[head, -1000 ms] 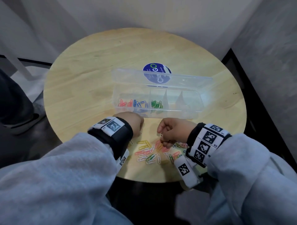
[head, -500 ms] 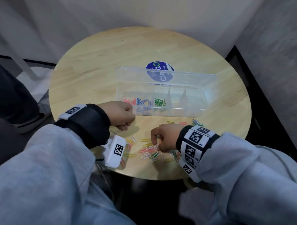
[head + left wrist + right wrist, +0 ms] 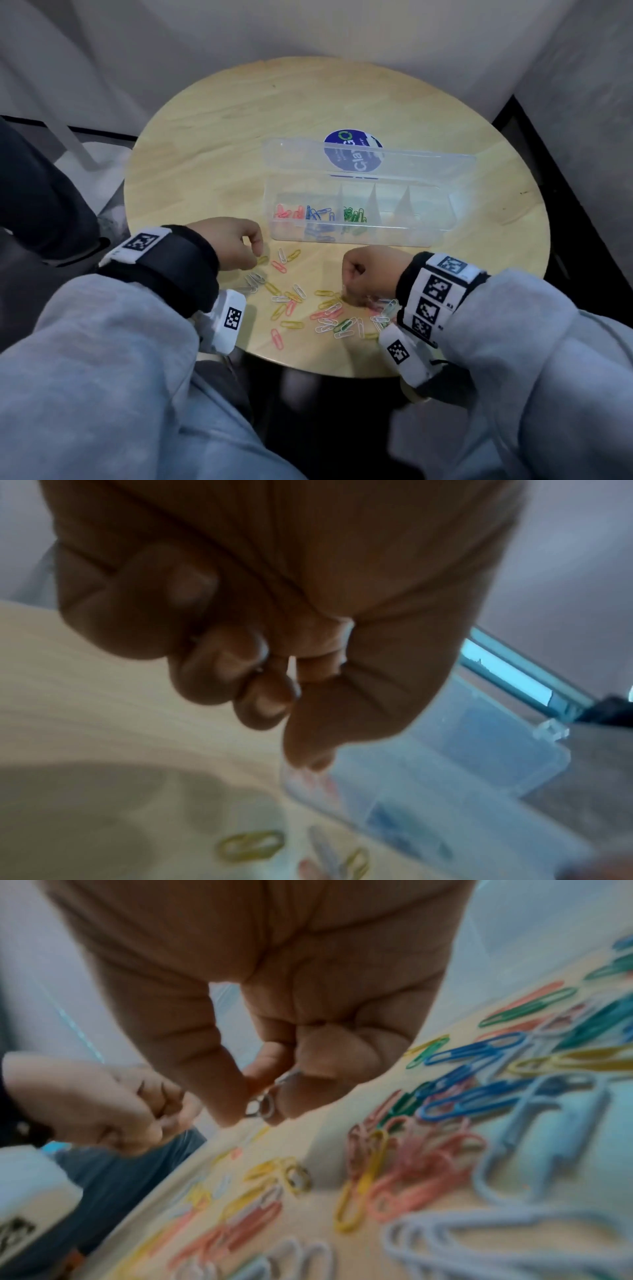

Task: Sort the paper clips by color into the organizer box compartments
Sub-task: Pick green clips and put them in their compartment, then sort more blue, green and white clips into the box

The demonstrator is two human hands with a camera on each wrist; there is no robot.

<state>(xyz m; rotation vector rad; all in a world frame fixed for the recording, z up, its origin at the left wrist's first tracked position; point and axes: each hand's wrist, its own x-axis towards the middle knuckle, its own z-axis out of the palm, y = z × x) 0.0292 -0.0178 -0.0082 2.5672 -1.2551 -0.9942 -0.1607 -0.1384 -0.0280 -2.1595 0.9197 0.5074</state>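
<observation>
The clear organizer box (image 3: pixel 442 219) stands open mid-table, its lid tipped back. Red clips (image 3: pixel 287 212), blue clips (image 3: pixel 318 214) and green clips (image 3: pixel 354 216) fill its three left compartments. Loose mixed-color paper clips (image 3: pixel 308 308) lie scattered in front of the box. My right hand (image 3: pixel 356 274) hovers as a fist over the right part of the pile. In the right wrist view this hand (image 3: pixel 257 1114) pinches a pale silvery clip (image 3: pixel 262 1104) between thumb and finger. My left hand (image 3: pixel 255 253) sits left of the box with its fingers (image 3: pixel 267 704) curled in and nothing seen in them, just above a yellow clip (image 3: pixel 262 259).
The round wooden table (image 3: pixel 239 137) has bare wood behind and left of the box. A blue round sticker (image 3: pixel 352 154) shows through the lid. The near table edge runs just under both wrists. Grey walls close in behind and to the right.
My left hand has drawn back from the box front to the left clips. My right hand has dropped from above the pile down onto it, still pinching a clip.
</observation>
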